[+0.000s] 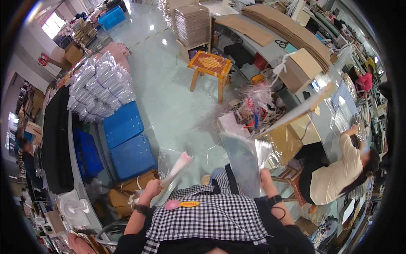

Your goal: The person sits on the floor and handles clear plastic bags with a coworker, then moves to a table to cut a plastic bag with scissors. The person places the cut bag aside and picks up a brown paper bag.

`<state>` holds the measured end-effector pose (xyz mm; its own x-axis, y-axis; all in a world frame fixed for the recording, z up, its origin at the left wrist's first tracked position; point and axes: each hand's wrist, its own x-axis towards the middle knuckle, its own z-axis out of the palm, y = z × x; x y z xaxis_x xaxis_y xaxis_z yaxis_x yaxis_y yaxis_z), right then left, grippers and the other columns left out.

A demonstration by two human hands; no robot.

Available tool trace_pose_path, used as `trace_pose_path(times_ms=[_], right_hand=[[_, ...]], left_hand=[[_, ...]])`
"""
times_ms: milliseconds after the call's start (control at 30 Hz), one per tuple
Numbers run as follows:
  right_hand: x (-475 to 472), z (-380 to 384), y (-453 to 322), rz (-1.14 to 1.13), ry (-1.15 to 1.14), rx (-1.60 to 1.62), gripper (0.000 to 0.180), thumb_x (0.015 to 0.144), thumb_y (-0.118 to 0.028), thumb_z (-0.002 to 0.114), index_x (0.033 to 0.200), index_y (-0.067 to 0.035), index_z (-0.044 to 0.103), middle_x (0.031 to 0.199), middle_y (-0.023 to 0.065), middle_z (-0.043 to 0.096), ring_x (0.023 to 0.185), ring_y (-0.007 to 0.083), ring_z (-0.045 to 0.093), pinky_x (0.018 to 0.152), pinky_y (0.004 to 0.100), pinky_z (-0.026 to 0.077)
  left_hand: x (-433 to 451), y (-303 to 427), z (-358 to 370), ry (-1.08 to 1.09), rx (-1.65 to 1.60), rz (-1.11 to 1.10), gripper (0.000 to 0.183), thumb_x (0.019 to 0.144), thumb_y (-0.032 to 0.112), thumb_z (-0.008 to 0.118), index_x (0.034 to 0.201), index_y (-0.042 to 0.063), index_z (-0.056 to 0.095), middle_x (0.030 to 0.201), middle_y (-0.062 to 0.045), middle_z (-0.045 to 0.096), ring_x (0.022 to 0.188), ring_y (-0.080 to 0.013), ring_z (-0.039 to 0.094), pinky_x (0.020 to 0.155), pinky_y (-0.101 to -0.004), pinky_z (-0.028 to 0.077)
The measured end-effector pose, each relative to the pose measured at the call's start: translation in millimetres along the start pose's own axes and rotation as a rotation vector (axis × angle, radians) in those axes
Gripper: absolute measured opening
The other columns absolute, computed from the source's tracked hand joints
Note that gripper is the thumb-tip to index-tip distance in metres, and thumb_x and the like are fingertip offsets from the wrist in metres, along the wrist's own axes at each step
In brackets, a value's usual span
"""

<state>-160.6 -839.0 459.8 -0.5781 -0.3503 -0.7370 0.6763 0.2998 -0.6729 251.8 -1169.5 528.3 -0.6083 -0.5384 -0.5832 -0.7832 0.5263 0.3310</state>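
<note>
My left hand (153, 188) is closed around a clear plastic bag (169, 170) with something white and pink in or against it. On the other side of my body, my right hand (265, 176) grips a sheaf of clear plastic bags or sheets (242, 163), which hangs upright by my leg. A black-and-white checked apron (206, 216) covers my front and bears a pink badge and a yellow badge. Whether the left bag holds one sheet or more is hard to tell.
A wooden stool (211, 63) stands ahead. Blue plastic panels (133, 155) and bundled plastic-wrapped goods (101, 85) are at left. A scrap heap (253, 104) and a board (298, 108) lie to the right. A person (336, 177) sits at the right table. A white fan (73, 206) stands at left.
</note>
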Motion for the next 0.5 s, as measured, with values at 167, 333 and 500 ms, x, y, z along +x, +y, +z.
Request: trace_pose_path(times_ms=[167,333,500], right_hand=[[83,105,-126,0.068,-0.038,0.118,0.025,0.079,-0.009,0.041,0.091,0.003,0.059,0.079,0.0129,0.063,0.065,0.0228,0.063,0.058,0.0342,0.053],[190,201,-208,0.013,-0.122,0.281,0.025,0.079,-0.010,0.040,0.088,0.005,0.058,0.075,0.0134,0.061,0.064,0.0245,0.062,0.058,0.0354,0.053],[276,279,-288,0.017,0.016,0.361,0.025,0.078,-0.009,0.040,0.083,0.006,0.059,0.074,0.0129,0.060,0.065,0.0243,0.061,0.060,0.0374,0.053]], left_hand=[[61,-25,-74,0.020,-0.046,-0.025,0.023,0.071,0.017,0.063,0.092,0.007,0.066,0.086,-0.021,0.063,0.082,-0.0375,0.060,0.074,-0.0433,0.047],[143,-41,-176,-0.023,-0.072,-0.087,0.021,0.072,0.019,0.064,0.089,0.005,0.066,0.083,-0.020,0.063,0.081,-0.0369,0.060,0.073,-0.0416,0.047],[233,-40,-309,-0.071,0.028,-0.054,0.020,0.074,0.019,0.065,0.091,0.008,0.065,0.085,-0.021,0.062,0.083,-0.0384,0.058,0.073,-0.0444,0.047]])
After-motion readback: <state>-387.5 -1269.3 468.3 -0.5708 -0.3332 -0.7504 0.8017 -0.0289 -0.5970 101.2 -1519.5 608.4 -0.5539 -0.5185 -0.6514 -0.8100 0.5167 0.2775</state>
